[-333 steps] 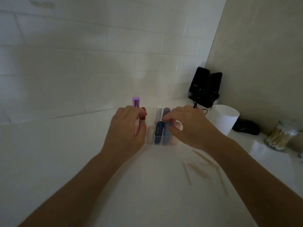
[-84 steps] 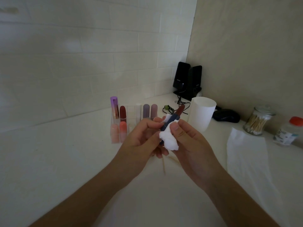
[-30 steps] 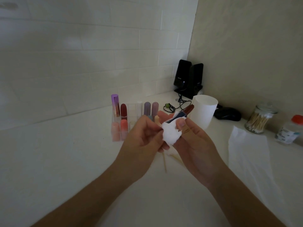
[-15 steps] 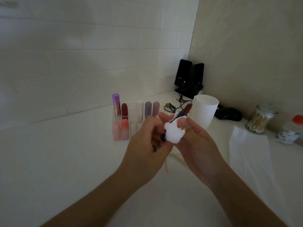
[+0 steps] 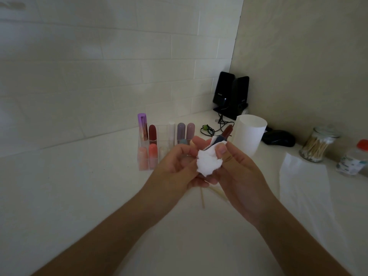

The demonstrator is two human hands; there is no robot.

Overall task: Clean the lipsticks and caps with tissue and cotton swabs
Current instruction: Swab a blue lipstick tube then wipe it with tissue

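Observation:
Above the white counter, my left hand (image 5: 177,166) grips the lower end of an uncapped dark-blue lipstick (image 5: 223,136) whose brown-red tip points up and right. My right hand (image 5: 237,172) pinches a crumpled white tissue (image 5: 208,164) around the lipstick's barrel, thumb on top. Behind my hands stands a clear organizer (image 5: 143,156) holding several capped lipsticks, among them a tall purple one (image 5: 142,126) and a dark red one (image 5: 152,132).
Used cotton swabs (image 5: 203,200) lie on the counter under my hands. A white tissue roll (image 5: 249,132) stands at the right, a flat tissue sheet (image 5: 304,184) beside it. A swab jar (image 5: 316,144), a small bottle (image 5: 352,158), a black mouse (image 5: 278,137) and speakers (image 5: 231,94) line the right wall.
Over eleven seconds I took the blue lipstick from the organizer and wrapped tissue round it. In the last second the tissue slid along the barrel while my left hand shifted its grip.

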